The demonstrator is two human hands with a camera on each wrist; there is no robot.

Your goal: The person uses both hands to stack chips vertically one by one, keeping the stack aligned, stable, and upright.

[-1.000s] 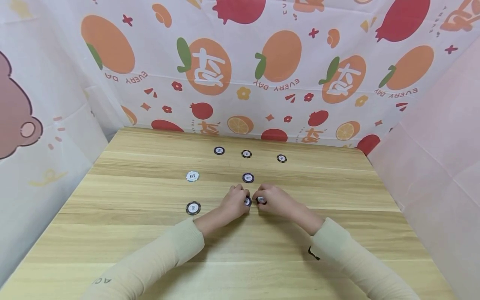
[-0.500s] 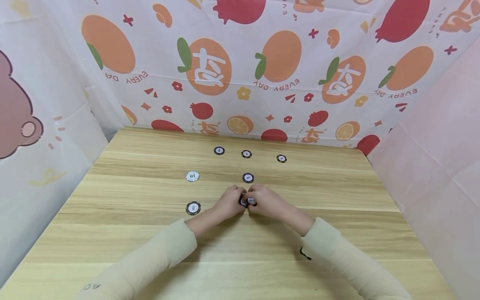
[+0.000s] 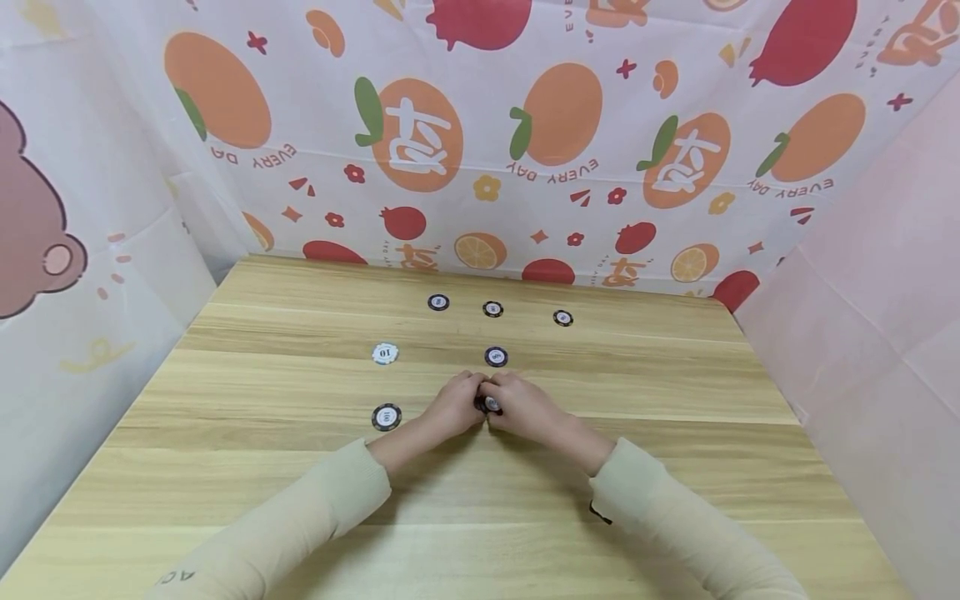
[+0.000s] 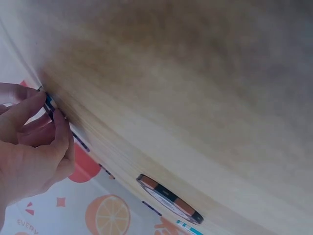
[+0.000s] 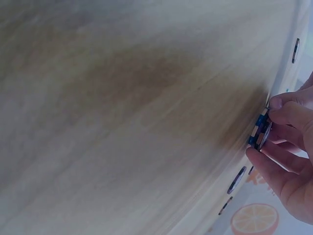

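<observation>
At the middle of the table (image 3: 480, 517), my left hand (image 3: 450, 408) and right hand (image 3: 525, 407) meet around dark poker chips (image 3: 492, 403). Fingertips of the left hand pinch the chips' left side, while the right hand grips from the other side. Seen edge-on in the right wrist view, the chips (image 5: 259, 129) lie one on another, with dark blue and pale edge blocks. The left wrist view shows their edge (image 4: 49, 104) between the fingers. Fingers hide much of the chips, and how many there are I cannot tell.
Just beyond the hands lies a dark chip (image 3: 496, 357). To the left are a white chip (image 3: 386, 353) marked 10 and a black chip (image 3: 387, 417) marked 100. Three dark chips, including one at the right (image 3: 563, 317), lie near the fruit-patterned back curtain (image 3: 487, 150).
The right hand has moved left with its chip to the left hand's chip. The two chips, apart a second ago, now lie together between the hands. The other chips have stayed put.
</observation>
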